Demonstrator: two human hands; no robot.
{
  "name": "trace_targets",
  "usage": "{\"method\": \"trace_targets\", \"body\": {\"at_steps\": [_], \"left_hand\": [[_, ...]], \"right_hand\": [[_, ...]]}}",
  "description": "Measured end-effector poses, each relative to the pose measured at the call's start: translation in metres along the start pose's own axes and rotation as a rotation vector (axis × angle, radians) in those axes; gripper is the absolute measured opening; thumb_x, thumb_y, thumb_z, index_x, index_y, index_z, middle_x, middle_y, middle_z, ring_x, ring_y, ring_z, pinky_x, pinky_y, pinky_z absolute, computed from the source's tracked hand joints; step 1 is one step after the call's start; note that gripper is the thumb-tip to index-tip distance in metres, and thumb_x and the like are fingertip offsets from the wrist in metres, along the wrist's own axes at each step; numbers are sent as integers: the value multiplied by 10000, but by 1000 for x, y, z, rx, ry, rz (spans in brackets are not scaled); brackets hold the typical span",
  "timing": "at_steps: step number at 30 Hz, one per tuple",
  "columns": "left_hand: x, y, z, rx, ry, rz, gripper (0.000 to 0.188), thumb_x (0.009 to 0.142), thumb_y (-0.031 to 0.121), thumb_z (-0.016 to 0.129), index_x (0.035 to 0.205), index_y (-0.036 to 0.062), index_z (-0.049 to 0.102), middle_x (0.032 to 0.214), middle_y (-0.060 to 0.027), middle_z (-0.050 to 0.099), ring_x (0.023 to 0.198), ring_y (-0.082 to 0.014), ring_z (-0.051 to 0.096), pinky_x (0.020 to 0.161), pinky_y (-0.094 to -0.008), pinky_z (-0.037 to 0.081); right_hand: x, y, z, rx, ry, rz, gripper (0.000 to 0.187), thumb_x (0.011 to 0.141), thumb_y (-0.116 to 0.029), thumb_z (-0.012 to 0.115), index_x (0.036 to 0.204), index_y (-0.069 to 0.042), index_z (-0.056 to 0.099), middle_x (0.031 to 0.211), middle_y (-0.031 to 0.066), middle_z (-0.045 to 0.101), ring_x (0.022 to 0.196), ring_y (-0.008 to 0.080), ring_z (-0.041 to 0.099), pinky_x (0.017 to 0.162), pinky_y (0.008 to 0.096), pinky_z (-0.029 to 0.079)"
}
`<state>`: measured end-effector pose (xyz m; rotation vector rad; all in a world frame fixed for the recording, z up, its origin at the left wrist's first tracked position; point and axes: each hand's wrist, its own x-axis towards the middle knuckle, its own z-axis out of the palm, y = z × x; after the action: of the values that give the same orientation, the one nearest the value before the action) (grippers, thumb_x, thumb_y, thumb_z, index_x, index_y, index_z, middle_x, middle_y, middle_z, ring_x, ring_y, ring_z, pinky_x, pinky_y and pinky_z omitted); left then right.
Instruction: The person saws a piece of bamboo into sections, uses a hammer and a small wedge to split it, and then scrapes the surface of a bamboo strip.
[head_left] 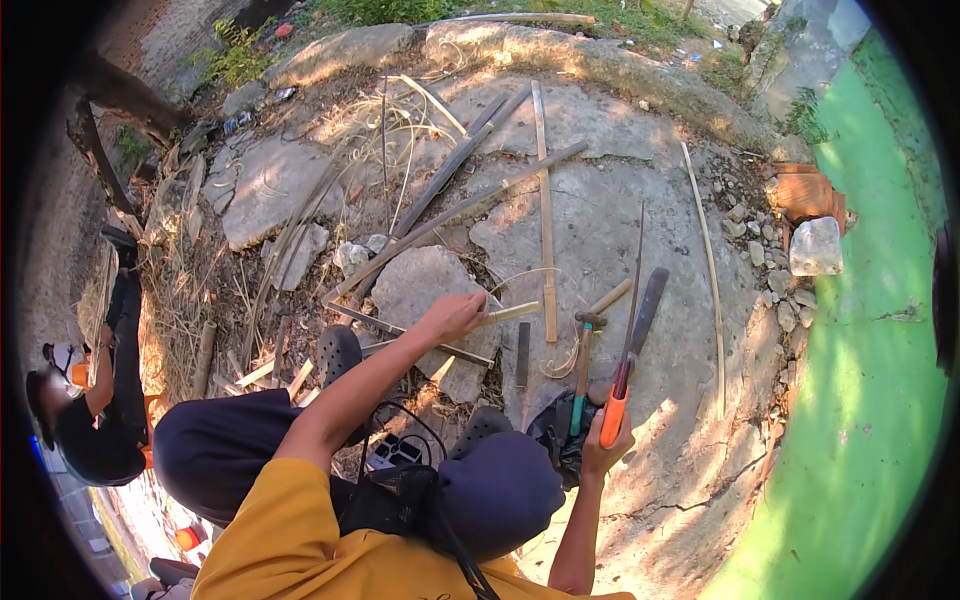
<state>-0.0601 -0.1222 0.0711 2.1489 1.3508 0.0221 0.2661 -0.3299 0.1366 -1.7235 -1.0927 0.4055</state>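
Observation:
My left hand (458, 316) is closed round a pale bamboo strip (515, 313), whose cut end sticks out to the right. In my right hand (607, 448) is a tool with an orange handle (613, 420) and a long narrow blade (638, 270) pointing away from me; its exact kind is unclear. A dark, round-ended bar (651, 308) runs close beside that blade, and I cannot tell whether it belongs to the tool. Left of my right hand, a hammer (581, 375) with a teal grip lies by a black plastic bag (562, 432).
Several bamboo strips (545, 220) and dark wooden slats (455, 165) lie across the cracked concrete (620, 170). Curled shavings (375, 150) lie at the far left. Rubble (780, 270) and a pale block (816, 247) line the green wall (880, 330). Another person (100, 420) sits at left.

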Motion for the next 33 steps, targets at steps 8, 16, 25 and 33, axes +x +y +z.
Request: {"method": "trace_targets", "body": {"at_steps": [8,16,25,33], "left_hand": [[8,8,-28,107,-118,190,556,905,544,743,1121,67,559,1068,-159,667,998,-398,673,842,-499,535],[-1,-24,-11,241,-257,194,306,886,232,694,1058,13,568,942,-226,676,923,-429,682,819,-516,544],[-5,28,-168,-11,-296,258,270,1040,221,481,1184,-7,470,934,-245,583,941,-440,597,868,-543,452],[-93,97,-263,183,73,450,276,958,161,563,1192,15,566,965,-172,629,813,-343,647,743,-473,500]], "right_hand": [[9,57,-8,-211,75,60,197,891,-114,705,830,4,560,638,183,547,535,351,563,547,427,442],[4,44,-4,-318,-50,59,268,853,-132,801,877,17,579,807,218,613,730,404,622,730,484,505],[-31,60,-20,-520,-352,39,512,649,10,873,1106,-36,647,1140,143,583,1108,375,582,1016,454,497],[35,-143,0,-207,-187,-121,573,822,-20,697,1381,-41,573,1374,178,532,1308,388,539,1100,443,461]]}}
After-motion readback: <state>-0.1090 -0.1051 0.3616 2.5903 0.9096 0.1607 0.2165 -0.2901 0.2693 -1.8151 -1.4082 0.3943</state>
